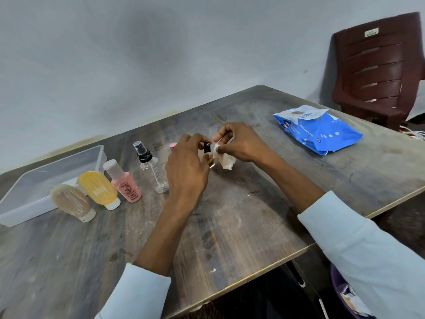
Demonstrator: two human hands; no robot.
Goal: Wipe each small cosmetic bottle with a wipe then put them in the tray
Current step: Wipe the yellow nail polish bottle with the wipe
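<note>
Bench (230,226), wood, carries everything. Clear tray (30,192) at far left, nothing visible in it, so prob. no bottle done yet. Blue wipes pack (322,132) on the right, near the wiping hand for refills. Four bottles wait in a row beside the tray: tan tube (71,201), yellow tube (99,187), pink bottle (125,183), clear spray bottle (151,169). Left hand (188,166) grips a small black-capped bottle (207,148) upright above the bench, steadying it. Right hand (239,141) pinches a wipe (224,160) against it, w/ fingers curled to rub.

Left hand (187,166) grips black-capped bottle (207,149); right hand (241,142) pinches wipe (224,161) beside it; tray (30,192) far left.
</note>
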